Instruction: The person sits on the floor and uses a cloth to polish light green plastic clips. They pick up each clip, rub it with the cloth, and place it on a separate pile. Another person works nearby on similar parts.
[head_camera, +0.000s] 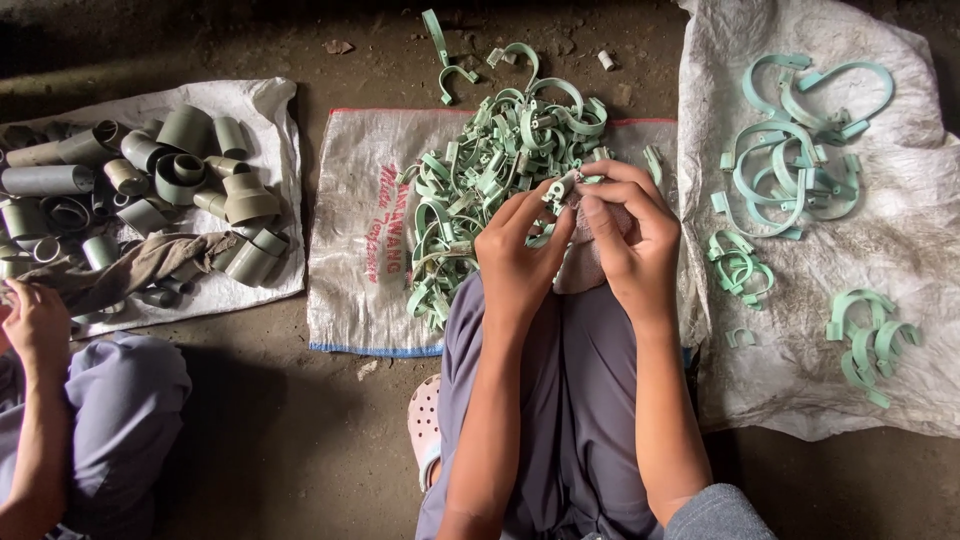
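Both forearms rise from the grey-trousered lap, and the left hand (520, 250) and right hand (625, 235) meet over the knees, fingertips pinching one small green clip (562, 187) between them. Just beyond, touching the hands' far side, a heap of green clips (490, 170) covers the right half of the middle woven sack (355, 250). Sorted larger clips (800, 150) lie on the right-hand sack (900, 260). Grey pipe fittings (180, 170) crowd the left sack, near another person's hand (35, 320).

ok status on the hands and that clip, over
Left hand and right hand both pinching one small green clip. Clip pile right behind on the woven sack. Nothing blocking.
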